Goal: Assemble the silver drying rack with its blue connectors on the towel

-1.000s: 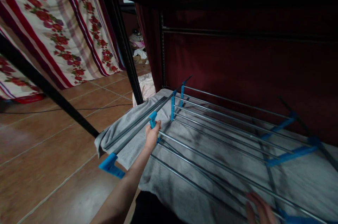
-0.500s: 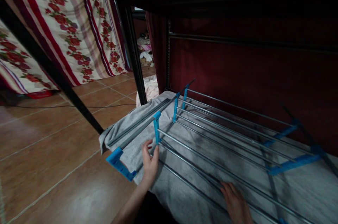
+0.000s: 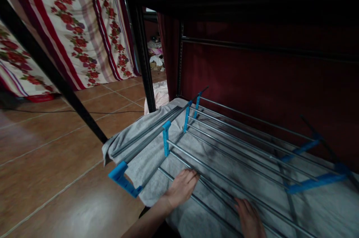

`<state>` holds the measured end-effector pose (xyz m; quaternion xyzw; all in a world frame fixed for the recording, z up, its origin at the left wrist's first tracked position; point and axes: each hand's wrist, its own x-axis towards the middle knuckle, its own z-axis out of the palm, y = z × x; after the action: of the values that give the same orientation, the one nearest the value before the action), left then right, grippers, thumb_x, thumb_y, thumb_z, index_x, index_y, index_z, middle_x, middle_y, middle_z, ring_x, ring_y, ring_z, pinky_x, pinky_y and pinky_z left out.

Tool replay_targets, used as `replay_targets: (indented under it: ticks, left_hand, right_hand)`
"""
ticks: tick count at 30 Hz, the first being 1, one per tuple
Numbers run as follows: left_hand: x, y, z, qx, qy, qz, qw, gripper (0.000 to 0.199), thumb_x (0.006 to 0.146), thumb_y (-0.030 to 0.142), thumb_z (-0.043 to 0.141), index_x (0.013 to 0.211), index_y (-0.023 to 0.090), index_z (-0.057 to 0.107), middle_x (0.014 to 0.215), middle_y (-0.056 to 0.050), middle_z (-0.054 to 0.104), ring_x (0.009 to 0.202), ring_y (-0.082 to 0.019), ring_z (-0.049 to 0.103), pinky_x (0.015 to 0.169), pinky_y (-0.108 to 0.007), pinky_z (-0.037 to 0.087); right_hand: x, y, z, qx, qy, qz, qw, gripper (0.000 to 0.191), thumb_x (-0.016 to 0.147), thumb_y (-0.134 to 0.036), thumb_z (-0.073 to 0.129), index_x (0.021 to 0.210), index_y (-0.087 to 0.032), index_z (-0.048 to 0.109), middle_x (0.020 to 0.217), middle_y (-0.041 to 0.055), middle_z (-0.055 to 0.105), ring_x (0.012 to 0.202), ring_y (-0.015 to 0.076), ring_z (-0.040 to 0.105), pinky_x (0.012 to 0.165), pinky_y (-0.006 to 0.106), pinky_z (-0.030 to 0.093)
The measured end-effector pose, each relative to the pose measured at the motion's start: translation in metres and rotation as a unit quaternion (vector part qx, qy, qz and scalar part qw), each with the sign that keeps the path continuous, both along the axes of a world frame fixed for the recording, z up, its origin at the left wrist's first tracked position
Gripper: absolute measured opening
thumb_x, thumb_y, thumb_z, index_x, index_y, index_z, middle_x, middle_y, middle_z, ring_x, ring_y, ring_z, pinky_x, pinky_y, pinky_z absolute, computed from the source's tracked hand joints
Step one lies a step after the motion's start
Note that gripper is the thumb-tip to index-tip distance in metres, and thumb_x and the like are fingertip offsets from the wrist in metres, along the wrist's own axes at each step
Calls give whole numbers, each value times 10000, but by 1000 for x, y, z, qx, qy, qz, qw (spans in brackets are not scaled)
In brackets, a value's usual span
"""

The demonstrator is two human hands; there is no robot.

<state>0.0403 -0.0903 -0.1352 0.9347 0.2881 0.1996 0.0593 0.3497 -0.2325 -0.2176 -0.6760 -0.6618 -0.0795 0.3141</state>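
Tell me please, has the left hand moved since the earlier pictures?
Yes. Judged against the upright blue bracket nearest to it, the left hand has moved right and toward the wearer, from beside that bracket to the metal rods.

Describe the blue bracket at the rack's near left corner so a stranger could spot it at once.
Find the metal rack on the grey cloth. At its near left corner is a blue bracket, sharply angled. It alone of the blue brackets in view shows against the tiled floor.
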Motion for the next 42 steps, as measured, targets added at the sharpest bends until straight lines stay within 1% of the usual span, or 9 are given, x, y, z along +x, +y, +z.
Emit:
replay_targets:
  ticks: [2,5,12,19,22,28,36,39,42]
  left_hand:
    - [0,-3,-3,-22,5,4,1000,396,957,169,379,1306,229,557,1252,-76,653,1170,-214,596,1047,-387,468]
    - [0,-1,-7,-41,4,-10,999,469,949,145,373,1390,247,495,1378,-63,591,1289,-205,526,1123,-410,409]
    - [8,11,-8,-46,57,-11,997,512,895,97,403,1374,230,524,1366,-68,602,1291,-222,527,1155,-466,370]
    - [11,23,4,-21,109,-51,992,548,845,2,321,1205,258,644,1176,-49,675,1120,-225,609,1044,-429,464]
    - [5,25,5,-29,117,-93,988,437,880,70,367,1145,227,676,1159,-81,686,1092,-235,632,983,-401,511]
    - [-16,23,-6,-35,89,-123,988,331,966,325,418,1137,239,688,1149,-67,711,1083,-232,659,964,-384,539]
    - [-21,20,-9,-6,33,-125,992,319,969,365,444,1180,277,666,1172,-35,699,1093,-221,643,964,-391,524]
    - [-28,15,-3,-2,-15,-69,998,295,972,356,432,1105,265,680,1074,-43,707,996,-226,651,907,-402,523]
    - [-39,10,3,-29,-105,81,991,265,966,349,429,991,229,664,933,-58,675,895,-230,629,849,-404,521]
  right_hand:
    - [2,0,-2,-9,-8,21,1000,304,958,-306,414,1017,-298,712,884,38,722,757,236,695,694,378,585]
    - [-2,-3,3,-25,-9,8,1000,295,975,-331,424,1077,-273,695,978,52,722,866,250,693,777,401,570]
    - [-28,-6,47,-128,13,-42,991,300,987,-260,419,1177,-269,651,1113,38,694,1009,245,650,908,405,491]
    - [-41,1,82,-208,22,-79,975,250,952,-143,472,1095,-221,662,1063,32,684,959,204,619,896,343,469]
    - [-42,2,91,-229,21,-84,970,250,958,-142,470,1095,-218,664,1074,25,673,981,189,609,903,319,460]
    - [-37,3,95,-272,27,-45,961,204,955,-201,509,1078,-221,671,1096,38,675,1000,182,612,919,310,472]
    - [-43,-1,91,-257,33,-47,965,250,971,-238,501,1179,-240,639,1177,40,652,1086,198,592,1005,356,461]
    - [-51,0,88,-244,28,-35,969,313,966,-203,495,1254,-256,604,1246,38,632,1112,191,586,1038,363,452]
    - [-60,4,83,-233,25,-11,972,354,979,-191,452,1305,-248,578,1266,48,628,1106,189,599,1024,366,474]
